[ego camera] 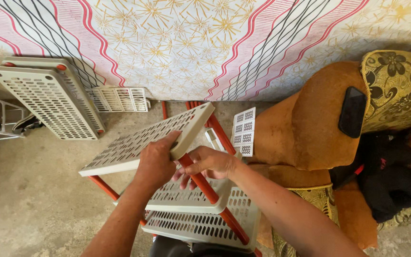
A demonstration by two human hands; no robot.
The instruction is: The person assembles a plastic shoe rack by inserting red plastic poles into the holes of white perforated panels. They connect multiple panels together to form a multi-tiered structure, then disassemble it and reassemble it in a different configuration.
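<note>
A cream perforated plastic shelf (134, 143) is tilted above a shelf rack. My left hand (155, 162) grips its near right corner. My right hand (208, 164) is closed around a red tube (205, 188) just under that corner. The tube runs down past two lower cream shelves (191, 223) of the rack. Another red tube (103, 186) shows under the tilted shelf's left side.
Two more cream shelves (48, 97) lean on the patterned cloth wall at the left, with a small grille panel (117, 99) beside them. Several red tubes (215, 123) lie on the concrete floor. An orange armchair (305, 123) with a black phone (352, 112) stands at the right.
</note>
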